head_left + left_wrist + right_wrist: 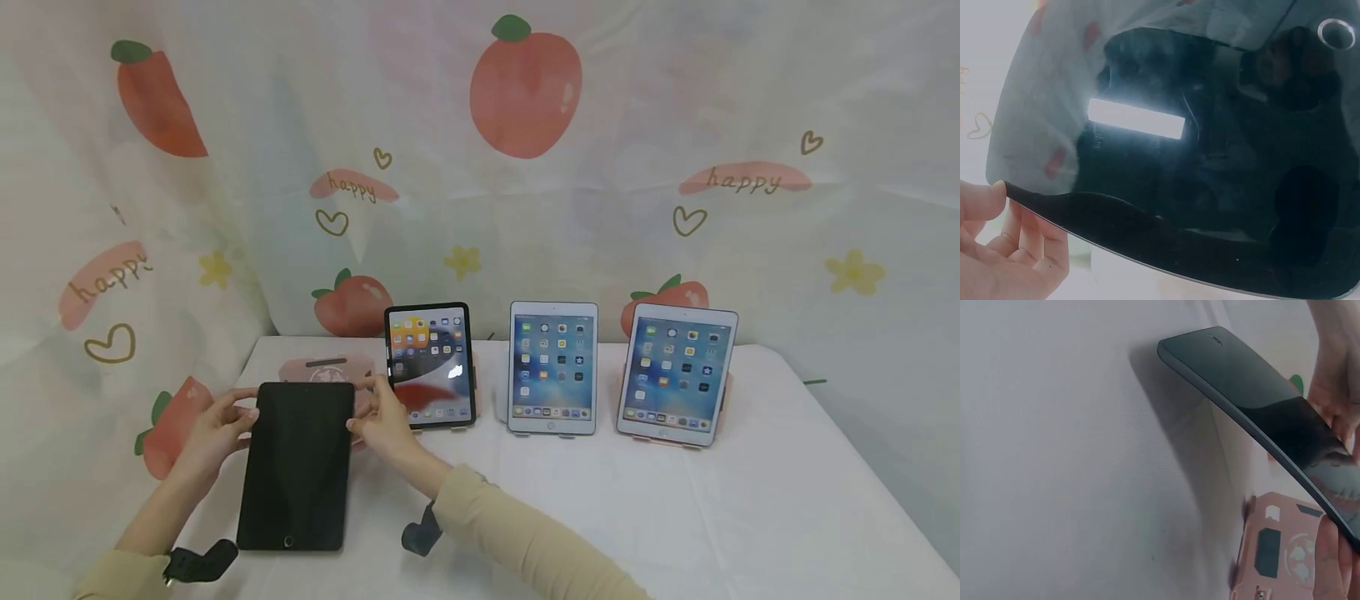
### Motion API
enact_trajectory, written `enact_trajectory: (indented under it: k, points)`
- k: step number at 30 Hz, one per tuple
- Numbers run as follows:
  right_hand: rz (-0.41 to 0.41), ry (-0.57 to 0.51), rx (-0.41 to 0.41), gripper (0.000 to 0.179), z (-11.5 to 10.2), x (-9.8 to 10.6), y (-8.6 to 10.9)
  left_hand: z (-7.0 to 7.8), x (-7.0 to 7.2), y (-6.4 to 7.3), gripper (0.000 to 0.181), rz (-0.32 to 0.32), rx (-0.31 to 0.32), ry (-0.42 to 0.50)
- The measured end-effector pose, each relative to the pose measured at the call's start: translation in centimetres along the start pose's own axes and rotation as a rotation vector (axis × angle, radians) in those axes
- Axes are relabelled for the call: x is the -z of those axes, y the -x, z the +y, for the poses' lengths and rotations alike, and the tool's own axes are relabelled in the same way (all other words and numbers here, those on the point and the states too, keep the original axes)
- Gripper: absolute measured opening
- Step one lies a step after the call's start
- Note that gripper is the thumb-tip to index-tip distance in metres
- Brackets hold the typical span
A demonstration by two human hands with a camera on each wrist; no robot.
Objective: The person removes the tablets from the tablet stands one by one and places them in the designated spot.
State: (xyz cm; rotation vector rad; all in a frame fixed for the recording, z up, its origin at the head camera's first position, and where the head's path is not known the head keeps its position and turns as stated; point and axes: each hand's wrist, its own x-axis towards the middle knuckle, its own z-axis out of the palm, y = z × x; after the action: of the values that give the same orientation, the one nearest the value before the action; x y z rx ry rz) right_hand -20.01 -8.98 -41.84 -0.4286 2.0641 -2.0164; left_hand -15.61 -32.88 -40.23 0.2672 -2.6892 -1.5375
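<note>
A dark-screened black tablet [296,475] with a round home button is held upright over the left side of the table, tilted back. My left hand [213,433] pinches its upper left edge; in the left wrist view the thumb of the left hand [1007,244] presses near the corner. On the opposite edge, my right hand [386,421] grips the upper right corner. Behind the tablet lies a pink case-like piece [296,368] with dark cutouts, partly hidden. The right wrist view shows more of this pink piece [1279,519] under the tablet [1229,369].
Three lit tablets lean on stands along the back: a black-framed one [431,362], a white one [553,367] and another white one [677,375] at the right. White cloth covers the table [600,517]. A printed curtain [600,233] hangs behind and at the left.
</note>
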Motion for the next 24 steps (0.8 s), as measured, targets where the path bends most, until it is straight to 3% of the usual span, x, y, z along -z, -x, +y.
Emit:
enact_trajectory:
  k: [10,18,24]
  points:
    - [0.008,-0.017,-0.055,0.05,1.5,-0.1,0.5,-1.0,-0.5,-0.1,0.041,-0.088,0.114,-0.009]
    - [0.031,-0.035,-0.071,0.05,2.4,-0.3,0.9,-1.8,-1.0,0.2,0.04,-0.079,0.148,-0.056]
    - [0.012,-0.08,-0.141,0.05,2.8,-0.5,1.1,-1.9,-1.2,0.3,0.039,-0.09,0.166,-0.06]
